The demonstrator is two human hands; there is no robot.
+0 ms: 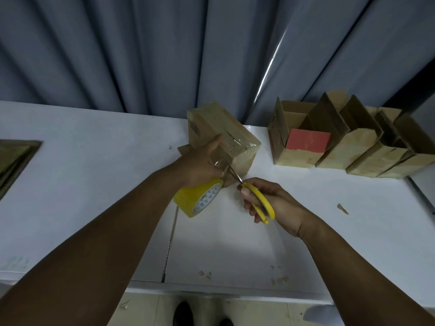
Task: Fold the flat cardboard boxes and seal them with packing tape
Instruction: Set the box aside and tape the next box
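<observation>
A folded cardboard box (211, 123) stands on the white table (94, 184), with clear tape over its top seam. My left hand (202, 163) grips a yellow roll of packing tape (197, 198) just in front of the box, thumb stretched up against the box side. A strip of tape runs from the roll to the box. My right hand (266, 203) holds yellow-handled scissors (256, 198), whose blades reach the tape strip between roll and box.
Several open-topped folded boxes (353, 147) stand in a row at the back right, one holding a red card (308, 141). Flat cardboard (14, 161) lies at the left edge. Tape scraps (342, 208) litter the table. A grey curtain (141, 55) hangs behind.
</observation>
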